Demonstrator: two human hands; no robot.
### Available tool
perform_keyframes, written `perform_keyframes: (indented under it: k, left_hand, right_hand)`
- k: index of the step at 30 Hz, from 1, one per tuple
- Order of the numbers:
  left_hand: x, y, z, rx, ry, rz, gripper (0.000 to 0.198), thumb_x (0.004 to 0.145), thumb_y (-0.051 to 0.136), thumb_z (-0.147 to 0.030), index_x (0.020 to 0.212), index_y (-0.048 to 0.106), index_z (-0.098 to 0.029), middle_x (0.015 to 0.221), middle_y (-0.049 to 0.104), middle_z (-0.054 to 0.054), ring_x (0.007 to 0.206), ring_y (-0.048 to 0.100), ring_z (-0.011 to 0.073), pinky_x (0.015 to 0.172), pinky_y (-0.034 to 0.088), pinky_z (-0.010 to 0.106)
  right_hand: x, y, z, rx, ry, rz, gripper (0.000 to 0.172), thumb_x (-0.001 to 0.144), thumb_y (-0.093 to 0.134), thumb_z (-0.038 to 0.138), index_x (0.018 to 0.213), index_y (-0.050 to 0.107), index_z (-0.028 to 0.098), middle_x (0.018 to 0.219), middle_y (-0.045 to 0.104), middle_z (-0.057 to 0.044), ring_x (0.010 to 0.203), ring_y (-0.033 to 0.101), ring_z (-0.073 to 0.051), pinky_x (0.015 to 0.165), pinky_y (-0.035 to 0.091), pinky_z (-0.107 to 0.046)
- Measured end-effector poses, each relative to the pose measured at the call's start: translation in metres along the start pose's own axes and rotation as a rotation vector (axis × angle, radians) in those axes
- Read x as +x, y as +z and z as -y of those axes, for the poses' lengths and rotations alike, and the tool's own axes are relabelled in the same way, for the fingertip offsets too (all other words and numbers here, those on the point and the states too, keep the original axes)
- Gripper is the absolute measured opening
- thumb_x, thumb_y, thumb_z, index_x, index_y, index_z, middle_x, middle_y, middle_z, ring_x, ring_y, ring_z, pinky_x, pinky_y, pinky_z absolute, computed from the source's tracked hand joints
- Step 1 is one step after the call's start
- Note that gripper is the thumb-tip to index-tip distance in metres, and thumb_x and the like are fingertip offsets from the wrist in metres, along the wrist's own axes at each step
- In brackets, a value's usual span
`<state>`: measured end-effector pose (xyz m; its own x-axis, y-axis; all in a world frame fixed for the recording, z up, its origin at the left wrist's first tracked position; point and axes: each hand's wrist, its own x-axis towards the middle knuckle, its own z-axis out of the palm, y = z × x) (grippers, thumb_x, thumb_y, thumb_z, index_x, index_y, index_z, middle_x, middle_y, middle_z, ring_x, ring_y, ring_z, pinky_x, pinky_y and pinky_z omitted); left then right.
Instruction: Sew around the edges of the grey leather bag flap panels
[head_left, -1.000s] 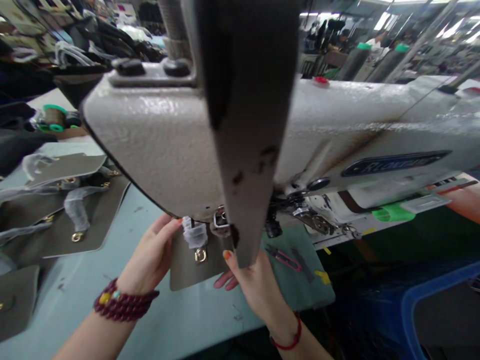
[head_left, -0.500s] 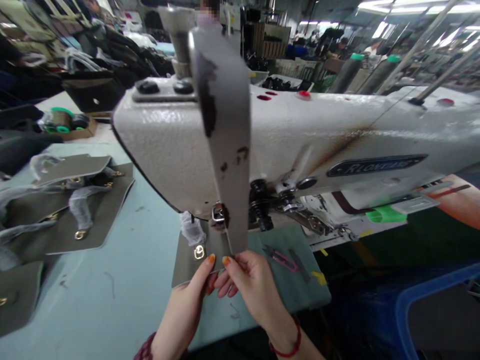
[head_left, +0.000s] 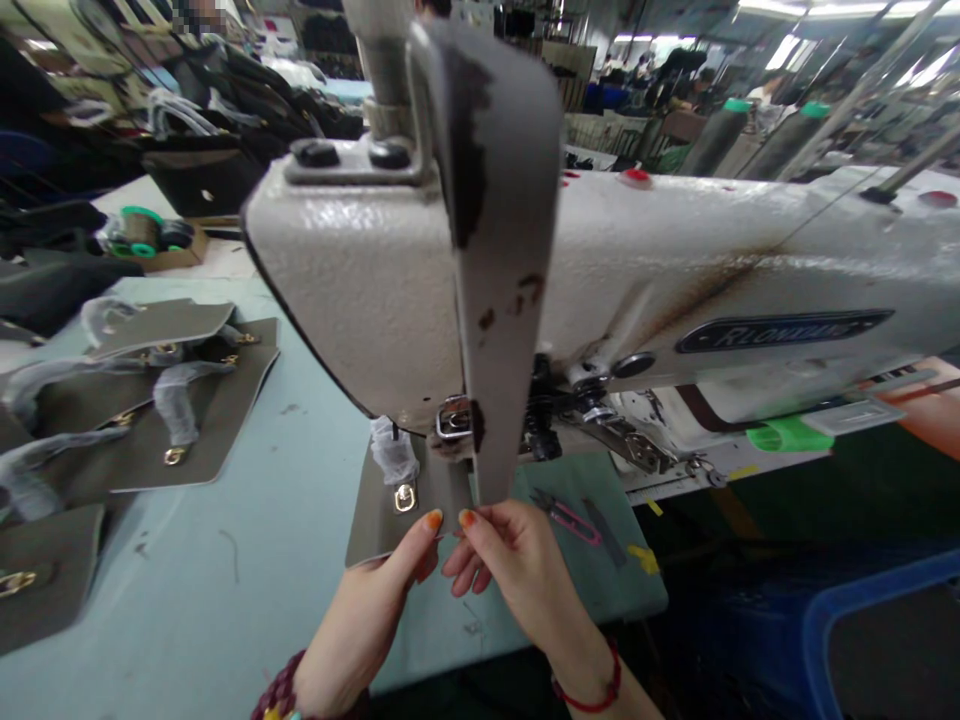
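Taupe leather panel (head_left: 397, 520), smooth and square-cornered, with gold metal ring (head_left: 405, 497), is lying on the pale table (head_left: 247, 560) under the pebbled white sewing machine head (head_left: 352, 270); left hand (head_left: 367, 610) and right hand (head_left: 517, 570) are reaching from the near side, fingertips pinching together at the panel's near edge, whatever they grip too fine to tell.

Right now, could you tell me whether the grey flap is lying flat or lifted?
Flat: the grey flap rests on the pale tabletop, edge down.
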<state>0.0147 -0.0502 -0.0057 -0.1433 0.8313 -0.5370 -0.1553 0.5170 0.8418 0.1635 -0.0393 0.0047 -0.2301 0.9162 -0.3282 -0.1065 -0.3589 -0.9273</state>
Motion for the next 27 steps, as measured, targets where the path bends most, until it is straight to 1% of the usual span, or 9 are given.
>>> perform_keyframes:
  k: [3, 5, 10, 13, 17, 21, 24, 27]
  left_hand:
    - [0.0, -0.002, 0.002, 0.046, -0.026, 0.054, 0.047, 0.073, 0.07, -0.055, 0.053, 0.057, -0.015, 0.057, 0.05, 0.0, 0.06, 0.046, 0.0145, 0.062, 0.042, 0.028]
    - [0.001, -0.002, 0.001, 0.052, -0.021, 0.052, 0.048, 0.074, 0.069, -0.056, 0.051, 0.054, -0.016, 0.056, 0.047, -0.001, 0.06, 0.044, 0.0144, 0.061, 0.041, 0.027]
    - [0.005, 0.0, -0.004, 0.03, -0.012, 0.066, 0.046, 0.073, 0.07, -0.056, 0.053, 0.053, -0.017, 0.056, 0.045, -0.001, 0.06, 0.042, 0.0144, 0.06, 0.04, 0.027]
    - [0.011, 0.0, -0.006, 0.028, 0.012, 0.061, 0.047, 0.071, 0.071, -0.056, 0.051, 0.052, -0.018, 0.056, 0.046, -0.001, 0.059, 0.042, 0.0144, 0.06, 0.039, 0.027]
    - [0.02, -0.001, -0.009, 0.011, 0.004, 0.044, 0.047, 0.066, 0.073, -0.058, 0.051, 0.056, -0.017, 0.055, 0.051, 0.0, 0.059, 0.046, 0.016, 0.062, 0.042, 0.029]
    - [0.03, 0.0, -0.013, -0.023, 0.007, 0.037, 0.043, 0.063, 0.076, -0.056, 0.054, 0.063, -0.016, 0.054, 0.055, 0.001, 0.06, 0.051, 0.0181, 0.064, 0.043, 0.031]
    - [0.037, 0.0, -0.017, -0.026, 0.042, 0.056, 0.042, 0.064, 0.076, -0.055, 0.06, 0.068, -0.014, 0.055, 0.058, 0.002, 0.062, 0.053, 0.019, 0.064, 0.044, 0.032]
    - [0.042, -0.001, -0.02, 0.006, 0.076, 0.064, 0.043, 0.067, 0.074, -0.055, 0.061, 0.067, -0.013, 0.057, 0.058, 0.003, 0.063, 0.053, 0.0189, 0.063, 0.043, 0.032]
  right_hand:
    - [0.0, 0.003, 0.0, 0.005, 0.01, -0.026, 0.045, 0.088, 0.056, 0.055, 0.075, 0.063, 0.012, 0.059, 0.072, -0.006, 0.044, 0.063, -0.011, 0.043, 0.041, -0.017]
    - [0.001, 0.003, -0.001, 0.006, 0.013, -0.038, 0.046, 0.087, 0.057, 0.056, 0.075, 0.063, 0.013, 0.058, 0.071, -0.006, 0.043, 0.063, -0.011, 0.043, 0.041, -0.017]
    - [0.006, 0.005, 0.0, -0.004, -0.022, -0.044, 0.046, 0.088, 0.056, 0.055, 0.07, 0.063, 0.013, 0.057, 0.071, -0.005, 0.043, 0.062, -0.011, 0.044, 0.042, -0.017]
    - [0.011, 0.006, 0.003, -0.003, -0.04, -0.069, 0.044, 0.088, 0.057, 0.053, 0.07, 0.062, 0.014, 0.057, 0.07, -0.005, 0.043, 0.062, -0.011, 0.044, 0.044, -0.018]
    - [0.018, 0.006, 0.006, -0.002, -0.049, -0.098, 0.041, 0.088, 0.058, 0.052, 0.072, 0.061, 0.014, 0.059, 0.071, -0.004, 0.045, 0.063, -0.011, 0.045, 0.044, -0.017]
    - [0.028, 0.006, 0.005, 0.014, -0.061, -0.092, 0.041, 0.087, 0.058, 0.053, 0.075, 0.063, 0.014, 0.06, 0.071, -0.004, 0.045, 0.063, -0.011, 0.045, 0.044, -0.017]
    - [0.036, 0.008, 0.005, 0.031, -0.054, -0.099, 0.044, 0.085, 0.059, 0.055, 0.074, 0.063, 0.013, 0.057, 0.07, -0.005, 0.043, 0.062, -0.011, 0.043, 0.043, -0.017]
    - [0.042, 0.011, 0.005, 0.019, -0.056, -0.147, 0.045, 0.084, 0.059, 0.056, 0.071, 0.063, 0.013, 0.054, 0.069, -0.004, 0.04, 0.061, -0.011, 0.041, 0.043, -0.017]
